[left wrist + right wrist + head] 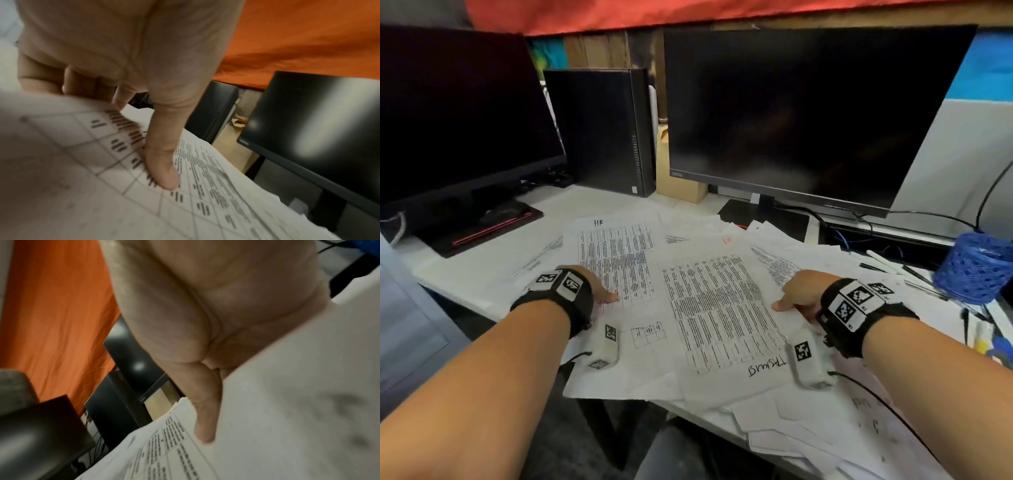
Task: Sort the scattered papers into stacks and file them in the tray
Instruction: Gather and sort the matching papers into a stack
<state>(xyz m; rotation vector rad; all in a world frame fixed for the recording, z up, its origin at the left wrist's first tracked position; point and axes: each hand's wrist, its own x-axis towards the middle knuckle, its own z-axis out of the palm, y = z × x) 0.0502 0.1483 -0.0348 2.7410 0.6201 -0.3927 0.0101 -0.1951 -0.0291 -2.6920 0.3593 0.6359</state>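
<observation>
Scattered white papers (808,421) cover the white desk (482,270) in the head view. A printed sheet marked "HR" (619,253) lies left of centre. My left hand (604,291) pinches its left part; the thumb (164,170) presses on the print and the fingers (88,87) curl behind the raised paper (102,178). A sheet with a handwritten "TASKLIST" note (715,308) overlaps it in the middle. My right hand (791,298) holds its right edge, thumb (205,426) on the printed sheet (160,451), fingers hidden under paper. No tray is in view.
Two dark monitors (455,120) (808,113) and a black computer tower (602,130) stand at the back. A blue mesh pen holder (976,267) and loose pens (887,263) lie at the right. Papers overhang the desk's front edge.
</observation>
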